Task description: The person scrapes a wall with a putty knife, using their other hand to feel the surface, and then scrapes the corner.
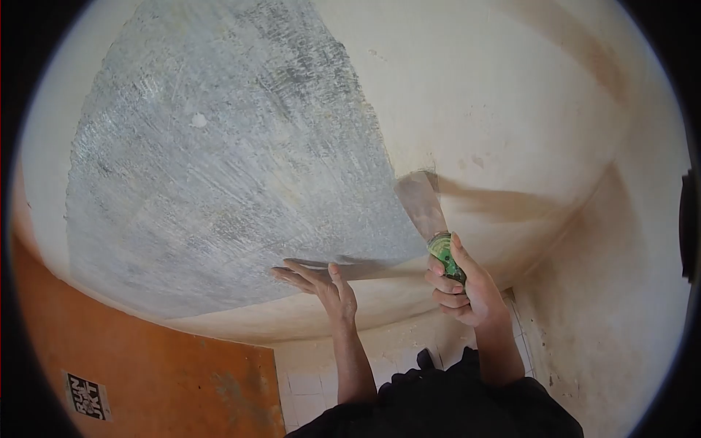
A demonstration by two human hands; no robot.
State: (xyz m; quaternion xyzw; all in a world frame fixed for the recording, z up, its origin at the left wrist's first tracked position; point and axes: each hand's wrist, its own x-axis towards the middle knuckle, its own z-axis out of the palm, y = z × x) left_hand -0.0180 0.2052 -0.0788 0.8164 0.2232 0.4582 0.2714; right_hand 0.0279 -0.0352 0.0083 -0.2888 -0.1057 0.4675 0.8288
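Observation:
My right hand (467, 288) is closed round the green handle of a putty knife (423, 204). The knife's broad blade lies against the wall (475, 124), its tip right at the border between the cream paint and a large grey, scraped-looking patch (219, 160). My left hand (321, 288) has its fingers spread and holds nothing. Its fingertips are at the lower part of the grey patch, near the cream strip below. A small white spot (198, 120) shows in the upper part of the patch.
An orange surface (168, 372) at lower left bears a black-and-white sticker (87, 396). White tiled floor (310, 383) shows below. To the right, another cream wall (599, 292) meets the painted one in a corner. A dark object (688, 226) sits at the right edge.

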